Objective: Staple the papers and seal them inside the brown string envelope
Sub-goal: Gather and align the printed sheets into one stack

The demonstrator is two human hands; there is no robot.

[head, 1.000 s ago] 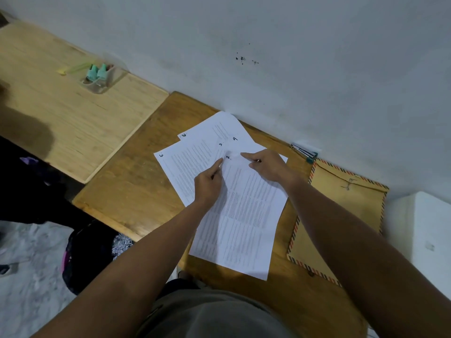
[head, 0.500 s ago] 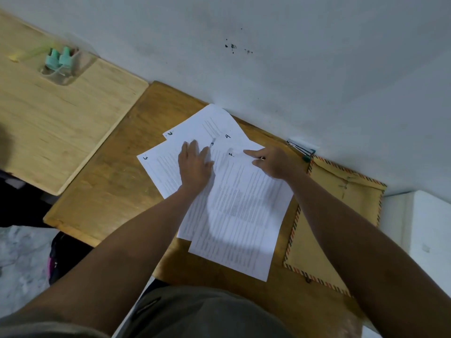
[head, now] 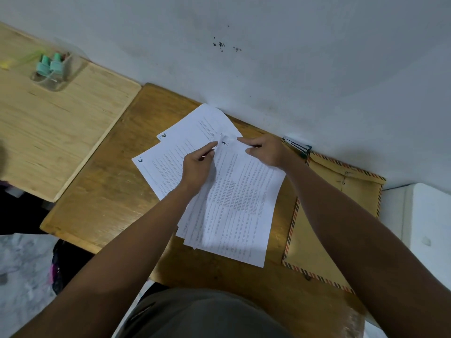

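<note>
Several printed white sheets [head: 234, 201] lie fanned out on the brown wooden desk [head: 105, 191], each with a handwritten number at its top corner. My left hand [head: 197, 164] rests on the sheets, its fingertips pinching the top-left corner of the uppermost sheet. My right hand [head: 263, 150] pinches the top edge of the same sheet. The brown string envelope [head: 329, 215] with a striped border lies flat to the right of the sheets. A teal stapler [head: 296, 146] sits against the wall just beyond my right hand.
A lighter wooden table [head: 53, 132] adjoins on the left and carries a clear holder with teal-capped items [head: 50, 69]. The grey wall [head: 268, 57] runs along the desk's far edge. A white surface [head: 424, 230] stands at the right.
My left hand lay flat on the left sheets half a second ago; now its fingers have curled and moved right to the top sheet's corner. My right hand stays at the top edge.
</note>
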